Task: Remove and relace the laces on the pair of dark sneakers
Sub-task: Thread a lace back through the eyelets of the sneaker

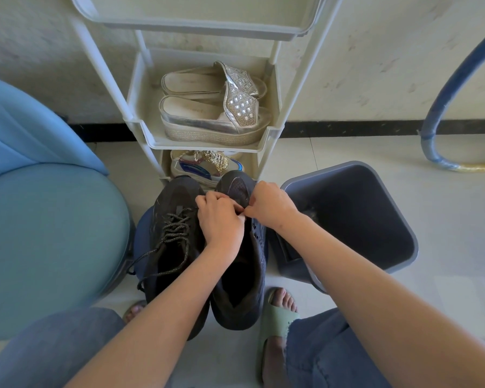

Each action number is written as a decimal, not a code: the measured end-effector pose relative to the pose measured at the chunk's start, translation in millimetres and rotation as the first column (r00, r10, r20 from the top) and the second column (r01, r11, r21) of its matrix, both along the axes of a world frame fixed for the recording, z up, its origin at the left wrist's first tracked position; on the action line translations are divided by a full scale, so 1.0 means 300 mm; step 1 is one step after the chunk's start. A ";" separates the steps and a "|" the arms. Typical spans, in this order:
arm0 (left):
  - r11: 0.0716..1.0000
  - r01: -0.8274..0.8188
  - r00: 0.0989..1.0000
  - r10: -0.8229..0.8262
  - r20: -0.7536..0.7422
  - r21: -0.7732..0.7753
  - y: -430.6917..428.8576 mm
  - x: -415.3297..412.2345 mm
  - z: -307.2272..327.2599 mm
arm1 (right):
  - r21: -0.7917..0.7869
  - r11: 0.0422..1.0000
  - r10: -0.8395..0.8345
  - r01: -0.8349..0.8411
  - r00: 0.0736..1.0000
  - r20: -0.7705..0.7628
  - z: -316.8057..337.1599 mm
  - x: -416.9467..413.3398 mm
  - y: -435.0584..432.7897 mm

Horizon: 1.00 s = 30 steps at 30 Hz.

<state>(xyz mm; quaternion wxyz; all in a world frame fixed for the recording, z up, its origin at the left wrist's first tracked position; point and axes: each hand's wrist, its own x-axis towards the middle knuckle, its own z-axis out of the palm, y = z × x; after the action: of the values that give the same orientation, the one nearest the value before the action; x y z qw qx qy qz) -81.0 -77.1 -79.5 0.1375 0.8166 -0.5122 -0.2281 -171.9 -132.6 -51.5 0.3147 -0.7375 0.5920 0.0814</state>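
Sneakers: dark pair, side by side, toes toward the shoe rack, between the person's feet, grey bin just to the right. Left sneaker has its speckled lace through the eyelets but slack, ends trailing off the near left side. Right sneaker shows no lace that I can see. Both hands are on it, at the toe end of the eyelet row. Left hand has its fingers curled down and its tips pinched on the upper. Right hand is curled too, thumb and forefinger nipped together where the two hands meet. Whether a lace tip or just the eyelet edge sits between the fingertips is hidden, can't tell. Handling, my read: mesh upper is soft and will fold under pressure, so brace one eyelet flap with one hand and feed with the other. Lace looks like light, limp cord with some grip, so hold it right at the stiff tip, not mid-length. Shoes look light enough to slide when tugged, so keep one hand pinning the upper.
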 end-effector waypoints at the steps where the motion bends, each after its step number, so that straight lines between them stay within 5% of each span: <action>1: 1.000 0.001 1.000 -0.001 0.008 -0.001 0.001 -0.002 -0.001 | 0.006 1.000 0.014 -0.014 1.000 0.001 0.000 -0.003 -0.001; 24: 0.981 0.182 0.966 -0.190 0.174 0.063 -0.011 -0.016 0.013 | 0.084 0.995 0.037 -0.054 0.980 0.197 -0.002 -0.083 -0.028; 30: 0.966 0.251 0.950 -0.259 0.176 0.070 -0.042 0.002 0.022 | -0.086 0.976 0.210 -0.202 0.974 0.090 0.010 -0.052 -0.014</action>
<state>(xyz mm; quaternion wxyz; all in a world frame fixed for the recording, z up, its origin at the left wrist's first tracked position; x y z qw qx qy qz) -80.3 -89.6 -73.0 0.0400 0.7641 -0.6184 -0.1796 -187.5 -136.7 -48.4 0.3050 -0.8095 0.4988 0.0544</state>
